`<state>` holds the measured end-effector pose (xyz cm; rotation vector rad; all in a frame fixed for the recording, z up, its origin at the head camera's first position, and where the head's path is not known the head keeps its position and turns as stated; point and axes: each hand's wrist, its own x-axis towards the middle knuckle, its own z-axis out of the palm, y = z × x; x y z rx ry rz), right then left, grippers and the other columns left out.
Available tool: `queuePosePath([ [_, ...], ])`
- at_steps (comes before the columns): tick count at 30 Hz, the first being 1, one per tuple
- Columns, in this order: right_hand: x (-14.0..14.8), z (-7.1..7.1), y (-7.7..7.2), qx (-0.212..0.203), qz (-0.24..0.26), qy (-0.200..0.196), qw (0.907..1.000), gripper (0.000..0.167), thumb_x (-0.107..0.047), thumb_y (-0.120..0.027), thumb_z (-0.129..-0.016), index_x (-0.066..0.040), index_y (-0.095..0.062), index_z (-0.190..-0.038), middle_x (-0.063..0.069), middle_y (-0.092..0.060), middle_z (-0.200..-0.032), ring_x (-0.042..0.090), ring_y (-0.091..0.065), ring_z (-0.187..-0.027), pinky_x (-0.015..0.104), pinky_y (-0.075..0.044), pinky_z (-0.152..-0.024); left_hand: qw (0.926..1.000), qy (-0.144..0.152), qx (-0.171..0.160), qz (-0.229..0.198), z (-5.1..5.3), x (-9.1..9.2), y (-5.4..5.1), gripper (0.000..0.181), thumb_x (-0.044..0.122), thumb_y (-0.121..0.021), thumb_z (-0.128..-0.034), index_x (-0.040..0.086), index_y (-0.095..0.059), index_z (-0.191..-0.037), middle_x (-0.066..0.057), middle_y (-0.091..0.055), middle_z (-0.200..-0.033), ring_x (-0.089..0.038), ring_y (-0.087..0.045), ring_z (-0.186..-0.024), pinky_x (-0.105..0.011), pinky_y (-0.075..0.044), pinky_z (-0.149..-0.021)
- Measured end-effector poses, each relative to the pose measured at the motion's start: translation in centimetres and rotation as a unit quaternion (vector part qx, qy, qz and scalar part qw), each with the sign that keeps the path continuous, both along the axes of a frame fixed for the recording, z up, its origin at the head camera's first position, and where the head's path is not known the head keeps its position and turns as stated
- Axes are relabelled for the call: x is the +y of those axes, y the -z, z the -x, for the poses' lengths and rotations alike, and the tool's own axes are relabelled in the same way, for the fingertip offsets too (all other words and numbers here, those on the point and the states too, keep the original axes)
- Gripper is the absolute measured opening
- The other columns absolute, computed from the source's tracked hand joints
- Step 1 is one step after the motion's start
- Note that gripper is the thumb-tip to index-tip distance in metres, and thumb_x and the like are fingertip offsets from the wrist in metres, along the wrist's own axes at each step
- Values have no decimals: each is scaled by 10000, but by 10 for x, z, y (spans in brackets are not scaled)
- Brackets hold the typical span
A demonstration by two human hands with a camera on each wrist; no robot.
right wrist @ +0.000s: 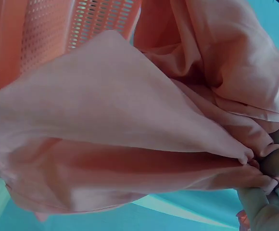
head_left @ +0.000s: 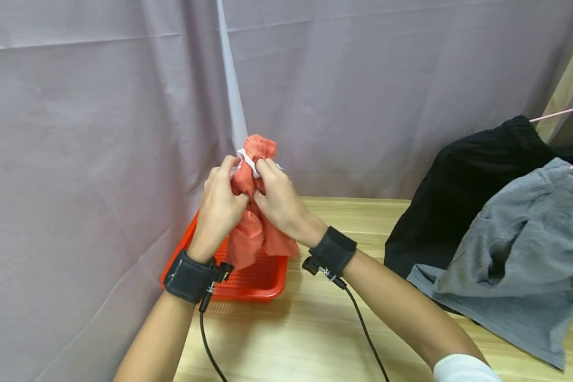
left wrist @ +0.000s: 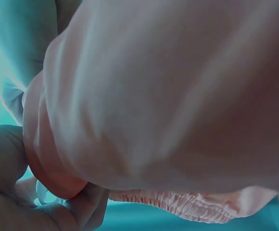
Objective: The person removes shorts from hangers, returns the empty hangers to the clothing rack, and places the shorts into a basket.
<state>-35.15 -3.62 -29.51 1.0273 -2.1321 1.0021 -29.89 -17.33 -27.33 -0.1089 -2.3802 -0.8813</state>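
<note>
Both hands hold a bunched coral garment point(head_left: 243, 241) with a gathered elastic edge, above a red plastic basket point(head_left: 267, 292). The left hand point(head_left: 219, 199) grips its left side; the right hand point(head_left: 281, 196) pinches the fabric on the right, thumbs close together. Between the fingers shows a white strip point(head_left: 248, 161), its kind unclear. In the left wrist view the cloth point(left wrist: 178, 96) fills most of the picture, with the ruffled elastic edge point(left wrist: 192, 207) below. Folds of the garment point(right wrist: 106, 96) hang loose in the right wrist view, beside the perforated basket point(right wrist: 96, 24).
To the right, black trousers or shorts point(head_left: 439, 196) and a grey garment point(head_left: 520, 249) hang on pink hangers point(head_left: 558, 112) from a wooden rack point(head_left: 570, 79). A grey curtain point(head_left: 363, 106) encloses the back and left of the wooden tabletop point(head_left: 344, 329). Cables run from both wrist cameras.
</note>
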Motion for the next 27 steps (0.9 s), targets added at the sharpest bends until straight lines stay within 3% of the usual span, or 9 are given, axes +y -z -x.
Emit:
queuePosePath([
  [6,-9,7,13,-61,-11,-107,9999,254,152,-659,-838,31,-562,-1039,163,-561,-1012,326,-567,-924,419,-495,-817,9999,-112,52,-120,6,-8,16,559,-109,-694,-806,58,-604,-1332,-237,-660,-1207,-426,-614,-1120,-563,-500,-937],
  [19,-28,23,28,-154,-135,-402,9990,277,148,-648,-872,51,-577,-1121,188,-597,-1095,334,-589,-998,402,-521,-882,9986,-511,-82,-120,11,-19,32,584,-104,-675,-822,89,-571,-1363,-242,-621,-1258,-428,-580,-1173,-616,-488,-931],
  [27,-27,30,42,-303,-487,-510,9970,283,138,-668,-883,47,-574,-1134,190,-595,-1090,325,-589,-997,406,-521,-884,9983,-522,-244,-122,19,-19,52,598,-117,-672,-836,79,-562,-1390,-258,-622,-1265,-442,-587,-1171,-614,-490,-939],
])
